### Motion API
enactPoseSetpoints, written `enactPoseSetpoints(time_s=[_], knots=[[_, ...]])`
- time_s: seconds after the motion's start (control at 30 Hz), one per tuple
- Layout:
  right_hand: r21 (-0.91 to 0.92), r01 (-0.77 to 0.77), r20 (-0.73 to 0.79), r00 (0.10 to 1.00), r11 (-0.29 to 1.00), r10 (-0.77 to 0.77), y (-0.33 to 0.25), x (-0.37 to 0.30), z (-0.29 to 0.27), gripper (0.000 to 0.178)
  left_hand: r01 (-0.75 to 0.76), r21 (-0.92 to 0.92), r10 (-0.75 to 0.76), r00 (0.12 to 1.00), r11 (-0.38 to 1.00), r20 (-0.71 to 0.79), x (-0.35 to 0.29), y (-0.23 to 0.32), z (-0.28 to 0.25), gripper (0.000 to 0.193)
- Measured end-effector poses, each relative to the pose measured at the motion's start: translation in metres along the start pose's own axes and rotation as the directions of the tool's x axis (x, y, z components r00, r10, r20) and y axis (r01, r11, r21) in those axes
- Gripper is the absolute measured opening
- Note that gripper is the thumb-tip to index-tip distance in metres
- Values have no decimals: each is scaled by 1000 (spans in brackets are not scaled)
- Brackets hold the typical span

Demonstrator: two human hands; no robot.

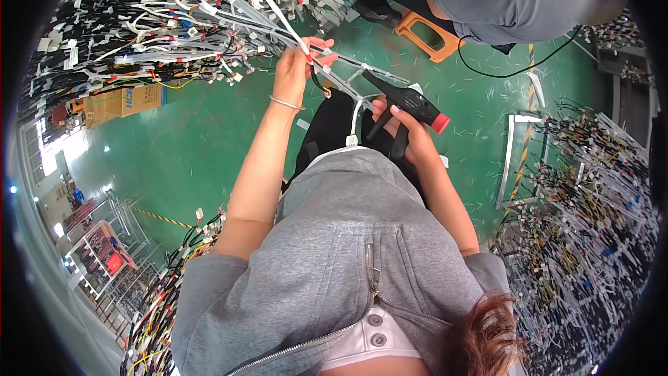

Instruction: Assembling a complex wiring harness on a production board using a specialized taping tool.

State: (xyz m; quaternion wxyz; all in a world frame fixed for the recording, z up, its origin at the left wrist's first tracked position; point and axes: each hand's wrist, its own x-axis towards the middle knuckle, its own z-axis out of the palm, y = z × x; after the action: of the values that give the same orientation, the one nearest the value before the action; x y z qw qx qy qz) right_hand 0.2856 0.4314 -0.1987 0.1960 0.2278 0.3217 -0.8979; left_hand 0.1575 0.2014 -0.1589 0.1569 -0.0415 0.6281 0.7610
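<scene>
A black cable tie gun (410, 102) with a red end cap is in my right hand (415, 136), fingers wrapped round its grip and trigger. Its narrow nose points up and left, close to the grey-sleeved wire harness (341, 83) in front of my lap. My left hand (296, 66) is closed round that harness and white wires with red marks. From the harness a short white branch with a white connector (352, 141) hangs toward my sweatshirt. Whether a tie sits round the harness at the gun's nose, I cannot tell.
Dense hanging bundles of wires (160, 35) fill the far left, and more bundles (584, 237) stand at the right. A person in grey (487, 0) is beside an orange stool (428, 35). A cardboard box (125, 104) is at the left. Tie offcuts litter the green floor (209, 139).
</scene>
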Motion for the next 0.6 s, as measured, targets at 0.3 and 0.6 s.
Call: enactPoseSetpoints(time_s=[0.3,0.6], knots=[[38,-79,-131,988,996,83,2,7,6,28,1,74,-2,1000,997,8,5,0,5,42],[-751,-116,-177,984,650,-29,-27,-40,-29,34,-6,3,6,999,1000,-34,18,-4,-3,41]])
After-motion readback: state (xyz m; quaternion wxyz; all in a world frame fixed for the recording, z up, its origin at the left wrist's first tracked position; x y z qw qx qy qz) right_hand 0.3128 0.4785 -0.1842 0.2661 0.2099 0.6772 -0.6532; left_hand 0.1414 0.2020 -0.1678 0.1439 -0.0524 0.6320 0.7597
